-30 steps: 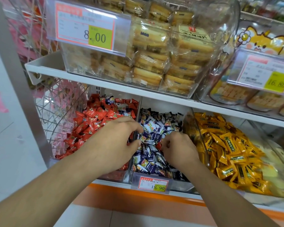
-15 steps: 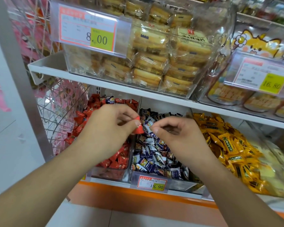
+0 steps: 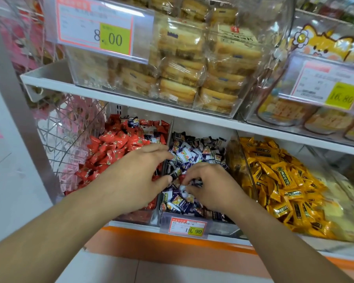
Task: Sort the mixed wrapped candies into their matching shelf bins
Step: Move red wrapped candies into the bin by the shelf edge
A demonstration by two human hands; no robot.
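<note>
Now both hands have dropped from where they met in the air half a second ago, passing a red candy, and are down among the sweets again. At the left, the red candy bin (image 3: 119, 152) holds its heap of red wrapped candies, with a few stray blue-and-white pieces (image 3: 132, 123) lying on top near the back. The left hand (image 3: 137, 176) hovers over the divider between that bin and the middle one, fingers stretched forward and loosely spread, thumb beside a dark wrapped piece (image 3: 174, 175); whether it grips anything I cannot tell, and the red candy it pinched earlier is no longer visible. The right hand (image 3: 208, 186) is back in the blue-and-white candy bin (image 3: 194, 152), fingers curled down and pinching at wrappers, a small red wrapper (image 3: 182, 177) showing just by its fingertips. A price tag reading 19.90 (image 3: 189, 227) fronts this bin. To the right lies the yellow candy bin (image 3: 282, 180).
</note>
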